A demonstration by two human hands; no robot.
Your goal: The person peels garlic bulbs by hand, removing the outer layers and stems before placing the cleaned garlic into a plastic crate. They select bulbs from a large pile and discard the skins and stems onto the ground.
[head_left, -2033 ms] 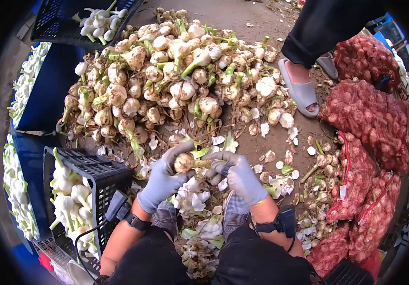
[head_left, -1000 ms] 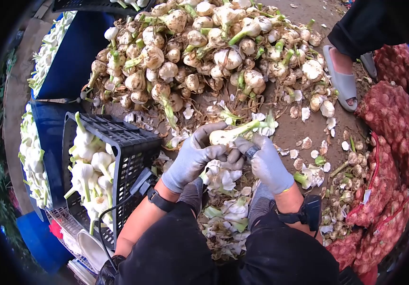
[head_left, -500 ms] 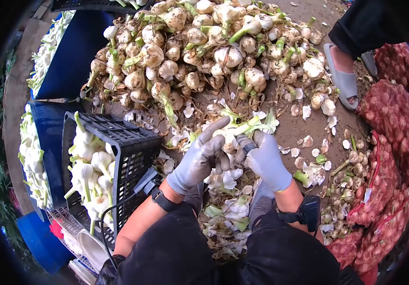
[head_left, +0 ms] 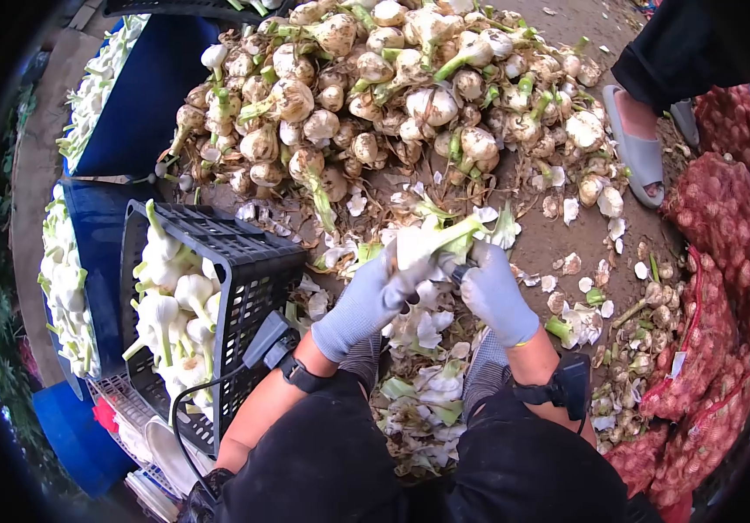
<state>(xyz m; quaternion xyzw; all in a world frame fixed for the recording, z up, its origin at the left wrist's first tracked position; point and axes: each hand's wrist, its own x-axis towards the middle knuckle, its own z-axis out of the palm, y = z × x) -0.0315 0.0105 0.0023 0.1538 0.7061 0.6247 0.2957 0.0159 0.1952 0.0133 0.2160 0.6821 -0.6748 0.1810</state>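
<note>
A white garlic bulb (head_left: 416, 247) with its pale green stem pointing up and right is in my left hand (head_left: 368, 298), the gloved fingers curled round it. Close beside it, my gloved right hand (head_left: 493, 292) is closed at the stem, with a small dark tool (head_left: 458, 273) showing at its fingers; the tool's kind is hard to make out. Below both hands, peeled garlic skins (head_left: 423, 392) lie between my feet. Beyond them spreads a big heap of soil-stained garlic bulbs (head_left: 349, 105).
At left a black crate (head_left: 257, 292) holds clean white garlic, and blue bins (head_left: 161, 96) hold more. Red mesh sacks (head_left: 711, 209) of bulbs line the right side. Another person's sandalled foot (head_left: 635, 144) stands by the heap. A blue tub (head_left: 83, 440) sits at lower left.
The bulb has turned in my left hand and now shows a cleaner white side. The left fingers have wrapped lower round it, and the view has shifted slightly.
</note>
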